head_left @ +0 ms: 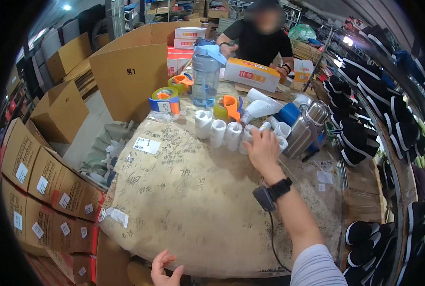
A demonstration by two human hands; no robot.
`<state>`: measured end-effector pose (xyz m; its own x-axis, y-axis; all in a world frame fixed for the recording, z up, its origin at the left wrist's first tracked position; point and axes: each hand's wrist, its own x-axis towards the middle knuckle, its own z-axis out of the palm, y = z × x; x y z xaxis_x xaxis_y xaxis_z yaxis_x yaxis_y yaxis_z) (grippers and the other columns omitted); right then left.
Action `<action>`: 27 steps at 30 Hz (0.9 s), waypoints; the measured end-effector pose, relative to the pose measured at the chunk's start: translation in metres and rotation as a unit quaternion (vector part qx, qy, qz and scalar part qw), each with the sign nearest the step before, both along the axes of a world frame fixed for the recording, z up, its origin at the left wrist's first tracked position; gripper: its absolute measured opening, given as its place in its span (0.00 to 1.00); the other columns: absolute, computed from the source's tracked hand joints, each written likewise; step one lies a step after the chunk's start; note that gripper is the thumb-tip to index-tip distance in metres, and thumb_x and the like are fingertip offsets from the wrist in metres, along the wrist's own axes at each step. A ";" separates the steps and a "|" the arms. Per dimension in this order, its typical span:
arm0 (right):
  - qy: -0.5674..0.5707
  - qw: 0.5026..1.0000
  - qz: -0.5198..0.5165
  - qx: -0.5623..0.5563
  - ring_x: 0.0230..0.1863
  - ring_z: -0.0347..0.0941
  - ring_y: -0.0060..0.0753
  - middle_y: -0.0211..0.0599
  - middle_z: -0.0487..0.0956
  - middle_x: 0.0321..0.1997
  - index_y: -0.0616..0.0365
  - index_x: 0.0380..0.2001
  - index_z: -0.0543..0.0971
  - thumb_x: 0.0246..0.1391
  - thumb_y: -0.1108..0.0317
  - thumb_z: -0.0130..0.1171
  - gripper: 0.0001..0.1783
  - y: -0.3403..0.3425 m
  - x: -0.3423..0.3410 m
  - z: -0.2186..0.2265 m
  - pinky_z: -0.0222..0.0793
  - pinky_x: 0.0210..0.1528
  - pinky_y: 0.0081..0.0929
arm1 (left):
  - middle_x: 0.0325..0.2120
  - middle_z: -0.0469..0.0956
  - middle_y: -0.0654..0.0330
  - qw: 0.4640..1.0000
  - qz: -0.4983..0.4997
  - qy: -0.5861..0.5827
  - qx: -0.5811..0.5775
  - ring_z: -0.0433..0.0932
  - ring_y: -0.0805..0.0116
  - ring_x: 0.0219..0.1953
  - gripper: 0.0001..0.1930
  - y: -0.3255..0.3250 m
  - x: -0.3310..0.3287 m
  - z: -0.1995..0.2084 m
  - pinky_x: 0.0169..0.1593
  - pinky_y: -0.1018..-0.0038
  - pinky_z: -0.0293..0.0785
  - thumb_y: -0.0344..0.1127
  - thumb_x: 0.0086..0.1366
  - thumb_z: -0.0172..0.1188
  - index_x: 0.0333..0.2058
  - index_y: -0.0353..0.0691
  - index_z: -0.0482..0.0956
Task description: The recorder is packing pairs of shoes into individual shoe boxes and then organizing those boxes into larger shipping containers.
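My right hand (pixel 264 150) reaches over the table with fingers bent around a small white paper roll (pixel 245 135), which stands upright at the right end of a short row. Beside it in that row are other white rolls (pixel 217 133). More white rolls (pixel 282 130) stand just past my fingers. A dark device with a cable (pixel 264 198) is strapped at my right wrist. Over the table's near edge, my left hand (pixel 165 270) holds nothing, its fingers apart and partly curled.
Behind the rolls stand a blue water bottle (pixel 205 74), tape dispensers (pixel 227 107) and a steel flask (pixel 307 128). Across the paper-covered table (pixel 198 200), a person (pixel 260 43) sits near an orange-white box (pixel 252 74). Cartons (pixel 45 181) are stacked left; black shoes (pixel 357 138) fill racks at right.
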<state>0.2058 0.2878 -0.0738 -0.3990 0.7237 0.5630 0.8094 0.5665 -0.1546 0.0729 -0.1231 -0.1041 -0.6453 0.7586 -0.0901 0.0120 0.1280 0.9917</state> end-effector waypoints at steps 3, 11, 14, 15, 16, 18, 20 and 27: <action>0.042 0.995 -0.052 0.078 0.52 0.63 0.48 0.41 0.69 0.48 0.50 0.45 0.72 0.47 0.60 0.63 0.21 -0.013 0.032 0.003 0.60 0.48 0.45 | 0.43 0.75 0.60 1.000 0.009 -0.008 -0.005 0.73 0.73 0.43 0.28 -0.011 -0.005 -0.011 0.48 0.78 0.69 0.19 0.57 0.61 0.57 0.36 0.66; 0.259 0.966 0.001 -0.013 0.48 0.70 0.46 0.44 0.70 0.49 0.60 0.42 0.73 0.53 0.72 0.58 0.13 -0.029 0.087 -0.032 0.68 0.47 0.45 | 0.41 0.75 0.60 0.999 -0.020 -0.043 -0.001 0.72 0.74 0.42 0.20 -0.001 0.012 0.018 0.47 0.77 0.70 0.21 0.59 0.59 0.51 0.35 0.71; 0.501 0.767 0.221 -0.334 0.44 0.76 0.30 0.37 0.74 0.51 0.60 0.51 0.66 0.63 0.74 0.45 0.13 -0.120 0.059 -0.026 0.78 0.40 0.27 | 0.43 0.75 0.58 0.997 -0.052 -0.030 0.048 0.71 0.69 0.51 0.37 -0.003 0.006 0.024 0.57 0.71 0.62 0.20 0.48 0.63 0.59 0.36 0.62; 0.517 0.726 0.259 -0.371 0.44 0.76 0.33 0.46 0.71 0.56 0.60 0.51 0.65 0.63 0.75 0.44 0.13 -0.154 0.044 -0.022 0.78 0.39 0.28 | 0.44 0.75 0.57 0.995 -0.057 -0.033 0.079 0.70 0.67 0.52 0.36 -0.003 0.007 0.027 0.58 0.70 0.62 0.20 0.48 0.65 0.58 0.35 0.63; 0.516 0.687 0.282 -0.426 0.44 0.76 0.33 0.50 0.69 0.58 0.59 0.50 0.65 0.63 0.74 0.44 0.12 -0.189 0.035 -0.012 0.78 0.38 0.27 | 0.45 0.76 0.56 0.991 -0.066 -0.035 0.114 0.70 0.66 0.53 0.35 0.003 0.010 0.037 0.60 0.68 0.62 0.21 0.48 0.66 0.58 0.33 0.64; 0.504 0.626 0.320 -0.501 0.45 0.76 0.33 0.54 0.67 0.60 0.59 0.49 0.65 0.63 0.74 0.44 0.12 -0.244 0.013 -0.010 0.78 0.37 0.26 | 0.48 0.75 0.54 0.980 -0.020 -0.081 0.179 0.70 0.66 0.54 0.30 0.005 0.015 0.062 0.59 0.69 0.63 0.22 0.52 0.65 0.55 0.32 0.68; 0.515 0.530 0.414 -0.531 0.47 0.75 0.35 0.58 0.64 0.63 0.57 0.51 0.64 0.62 0.74 0.47 0.15 -0.290 -0.002 -0.011 0.76 0.43 0.30 | 0.48 0.75 0.54 0.976 0.029 -0.055 0.207 0.71 0.67 0.53 0.29 -0.009 0.013 0.064 0.59 0.69 0.63 0.22 0.52 0.65 0.54 0.31 0.69; 0.360 0.503 0.463 -0.635 0.50 0.71 0.23 0.36 0.76 0.49 0.65 0.53 0.67 0.62 0.71 0.51 0.18 -0.369 -0.055 -0.011 0.66 0.53 0.26 | 0.34 0.82 0.57 0.955 0.189 0.156 0.168 0.74 0.71 0.48 0.36 -0.105 -0.020 0.047 0.61 0.68 0.60 0.20 0.50 0.68 0.58 0.29 0.62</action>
